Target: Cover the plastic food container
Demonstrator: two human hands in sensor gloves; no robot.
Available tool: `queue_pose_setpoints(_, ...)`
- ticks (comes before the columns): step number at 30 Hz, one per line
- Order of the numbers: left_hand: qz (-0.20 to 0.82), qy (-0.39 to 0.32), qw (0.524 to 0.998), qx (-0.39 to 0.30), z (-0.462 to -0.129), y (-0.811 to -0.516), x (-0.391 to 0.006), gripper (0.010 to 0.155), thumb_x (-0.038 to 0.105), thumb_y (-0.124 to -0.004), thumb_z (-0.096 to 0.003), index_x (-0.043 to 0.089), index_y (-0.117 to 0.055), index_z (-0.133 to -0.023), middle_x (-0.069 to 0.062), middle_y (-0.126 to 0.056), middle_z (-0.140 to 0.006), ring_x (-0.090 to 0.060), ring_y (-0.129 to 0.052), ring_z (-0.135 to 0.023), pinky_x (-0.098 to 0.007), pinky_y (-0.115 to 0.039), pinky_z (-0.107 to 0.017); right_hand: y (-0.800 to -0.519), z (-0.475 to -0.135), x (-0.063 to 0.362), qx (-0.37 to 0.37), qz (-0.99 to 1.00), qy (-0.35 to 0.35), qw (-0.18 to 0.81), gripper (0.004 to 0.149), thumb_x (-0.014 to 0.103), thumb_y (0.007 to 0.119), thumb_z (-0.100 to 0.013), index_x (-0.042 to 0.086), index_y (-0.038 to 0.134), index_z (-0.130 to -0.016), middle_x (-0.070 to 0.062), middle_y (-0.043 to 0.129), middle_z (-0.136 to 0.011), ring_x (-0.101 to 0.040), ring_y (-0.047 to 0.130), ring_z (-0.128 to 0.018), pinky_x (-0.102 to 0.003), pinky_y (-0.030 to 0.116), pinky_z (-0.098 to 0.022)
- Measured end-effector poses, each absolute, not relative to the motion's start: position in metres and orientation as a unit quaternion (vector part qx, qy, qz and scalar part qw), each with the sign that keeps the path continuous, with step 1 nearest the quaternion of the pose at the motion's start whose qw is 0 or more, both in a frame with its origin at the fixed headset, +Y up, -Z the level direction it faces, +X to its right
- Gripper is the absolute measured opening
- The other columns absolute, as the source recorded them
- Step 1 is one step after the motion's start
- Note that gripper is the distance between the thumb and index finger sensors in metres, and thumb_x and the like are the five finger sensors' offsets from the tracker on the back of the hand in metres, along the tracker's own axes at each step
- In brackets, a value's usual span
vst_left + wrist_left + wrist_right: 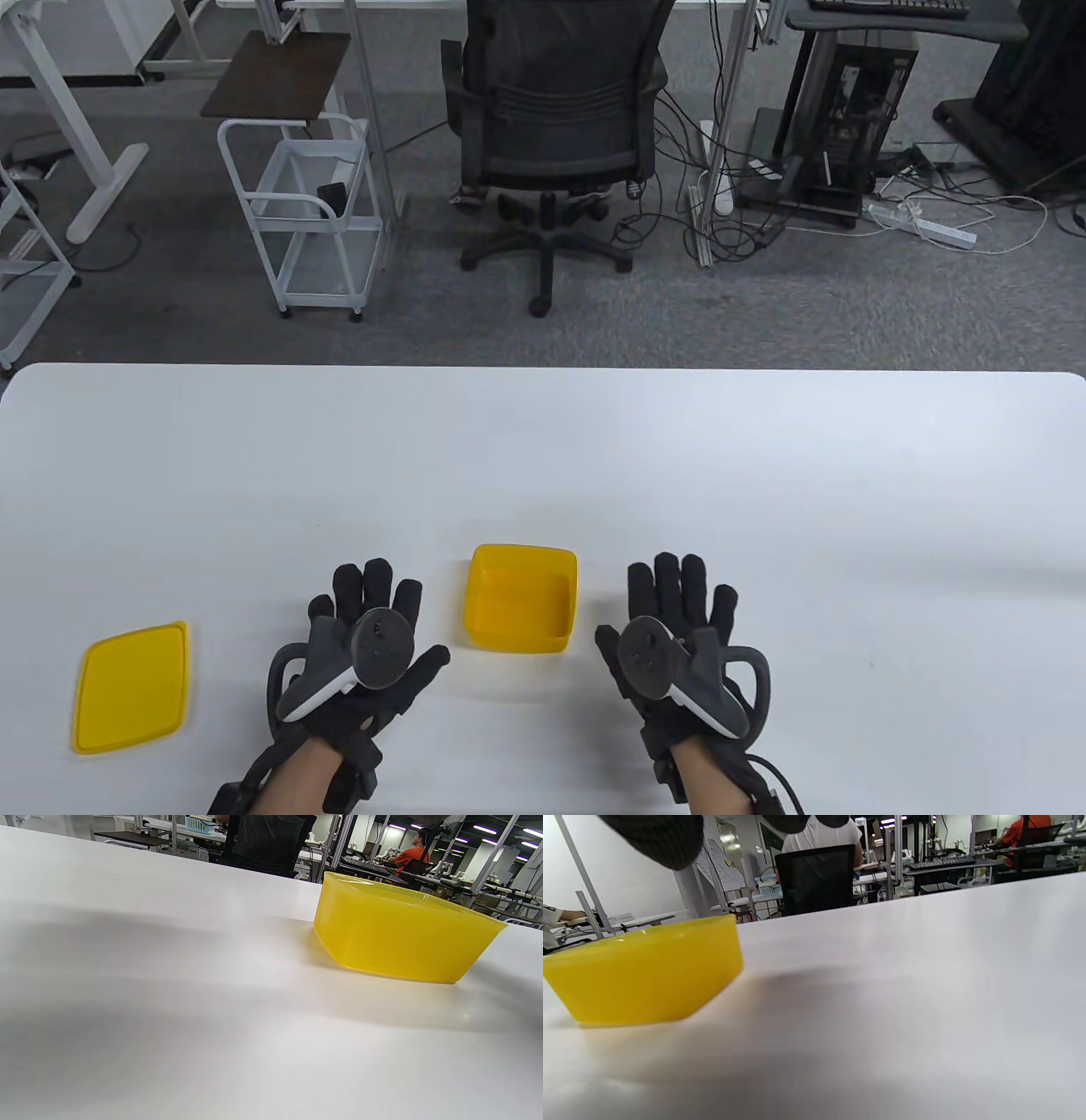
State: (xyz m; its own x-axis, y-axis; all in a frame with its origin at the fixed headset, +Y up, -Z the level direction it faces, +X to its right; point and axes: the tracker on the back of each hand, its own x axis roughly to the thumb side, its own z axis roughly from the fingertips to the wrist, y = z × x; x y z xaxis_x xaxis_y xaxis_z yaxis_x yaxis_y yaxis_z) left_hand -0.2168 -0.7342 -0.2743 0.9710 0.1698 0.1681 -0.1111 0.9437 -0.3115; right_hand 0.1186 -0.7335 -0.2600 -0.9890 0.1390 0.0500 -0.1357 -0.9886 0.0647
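Observation:
A yellow plastic container (519, 599) stands open on the white table (543, 441), between my two hands. It also shows in the left wrist view (403, 931) and the right wrist view (645, 969). Its flat yellow lid (131, 688) lies on the table at the near left, apart from the container. My left hand (369, 632) lies flat, fingers spread, between lid and container, holding nothing. My right hand (679, 628) lies flat to the right of the container, holding nothing. A fingertip (657, 836) hangs in at the top of the right wrist view.
Beyond the table's far edge stand an office chair (551, 127), a white wire cart (305, 212) and a desk with a computer tower (848, 110). Cables lie on the grey carpet.

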Motion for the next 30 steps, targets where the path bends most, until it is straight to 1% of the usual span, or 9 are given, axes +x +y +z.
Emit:
queue_pose_setpoints(4,0.07,-0.093,0.981,-0.153,-0.275,-0.736,-0.217,0.082,0.063,-0.047,-0.0568,0.019,-0.013,-0.117,-0.021,0.012,-0.121,-0.051,0.016,-0.105,-0.074,-0.003,-0.074,-0.752,-0.257,0.127,0.034,0.994,0.056,0.082,0.084,0.063,0.056,-0.064,0.012,0.021,-0.12,-0.027,0.017,-0.122,-0.051,0.007,-0.107,-0.075,0.018,-0.076)
queue_pose_setpoints(6,0.069,-0.089,0.981,-0.156,-0.276,-0.738,-0.218,0.082,0.063,-0.047,-0.0568,0.019,-0.013,-0.117,-0.021,0.012,-0.121,-0.051,0.016,-0.105,-0.074,-0.002,-0.074,-0.755,-0.257,0.125,0.041,0.993,0.076,0.076,0.085,0.064,0.055,-0.063,0.012,0.018,-0.119,-0.027,0.014,-0.121,-0.051,0.005,-0.106,-0.075,0.016,-0.075)
queue_pose_setpoints(11,0.063,-0.071,0.983,-0.158,-0.277,-0.739,-0.219,0.082,0.063,-0.046,-0.057,0.018,-0.013,-0.117,-0.022,0.012,-0.121,-0.051,0.015,-0.105,-0.074,-0.003,-0.074,-0.757,-0.261,0.13,0.04,0.992,0.071,0.094,0.085,0.064,0.055,-0.064,0.011,0.018,-0.119,-0.026,0.014,-0.121,-0.05,0.004,-0.106,-0.075,0.015,-0.075)
queue_pose_setpoints(14,0.052,-0.03,0.987,-0.152,-0.278,-0.736,-0.224,0.082,0.063,-0.046,-0.0572,0.018,-0.013,-0.117,-0.021,0.011,-0.121,-0.051,0.014,-0.106,-0.074,-0.003,-0.074,-0.758,-0.264,0.135,0.04,0.992,0.065,0.096,0.085,0.064,0.054,-0.064,0.011,0.019,-0.119,-0.027,0.015,-0.121,-0.05,0.005,-0.106,-0.074,0.016,-0.075)
queue_pose_setpoints(16,0.055,-0.006,0.988,-0.142,-0.279,-0.733,-0.229,0.082,0.062,-0.047,-0.0574,0.017,-0.015,-0.118,-0.022,0.003,-0.125,-0.052,0.009,-0.109,-0.074,-0.005,-0.076,-0.758,-0.264,0.138,0.034,0.992,0.059,0.11,0.085,0.064,0.054,-0.064,0.01,0.02,-0.119,-0.027,0.016,-0.121,-0.05,0.005,-0.106,-0.074,0.016,-0.075)
queue_pose_setpoints(18,0.063,0.015,0.987,-0.145,-0.285,-0.73,-0.238,0.081,0.061,-0.048,-0.0576,0.017,-0.016,-0.118,-0.022,0.002,-0.126,-0.051,0.009,-0.11,-0.073,-0.006,-0.077,-0.758,-0.264,0.138,0.036,0.991,0.057,0.113,0.084,0.064,0.054,-0.064,0.01,0.02,-0.119,-0.027,0.016,-0.121,-0.05,0.005,-0.106,-0.074,0.016,-0.076)
queue_pose_setpoints(20,0.057,0.048,0.988,-0.136,-0.292,-0.726,-0.249,0.081,0.061,-0.048,-0.0579,0.017,-0.017,-0.118,-0.022,0.001,-0.127,-0.051,0.007,-0.111,-0.073,-0.008,-0.078,-0.759,-0.265,0.138,0.039,0.991,0.059,0.116,0.084,0.064,0.054,-0.064,0.011,0.02,-0.12,-0.027,0.015,-0.121,-0.05,0.005,-0.107,-0.074,0.016,-0.076)
queue_pose_setpoints(26,0.045,0.199,0.972,-0.114,-0.321,-0.712,-0.305,0.081,0.059,-0.052,-0.0598,0.014,-0.018,-0.118,-0.023,-0.007,-0.128,-0.052,0.0,-0.113,-0.073,-0.011,-0.08,-0.76,-0.266,0.135,0.041,0.991,0.061,0.112,0.084,0.064,0.054,-0.064,0.011,0.02,-0.12,-0.027,0.016,-0.121,-0.05,0.005,-0.107,-0.074,0.016,-0.076)
queue_pose_setpoints(30,0.065,0.292,0.949,-0.101,-0.33,-0.715,-0.348,0.074,0.054,-0.057,-0.0615,0.012,-0.034,-0.117,-0.023,-0.029,-0.128,-0.052,-0.019,-0.116,-0.071,-0.019,-0.083,-0.758,-0.266,0.137,0.036,0.99,0.054,0.124,0.082,0.062,0.054,-0.065,0.01,0.021,-0.12,-0.027,0.016,-0.121,-0.049,0.005,-0.106,-0.074,0.017,-0.076)
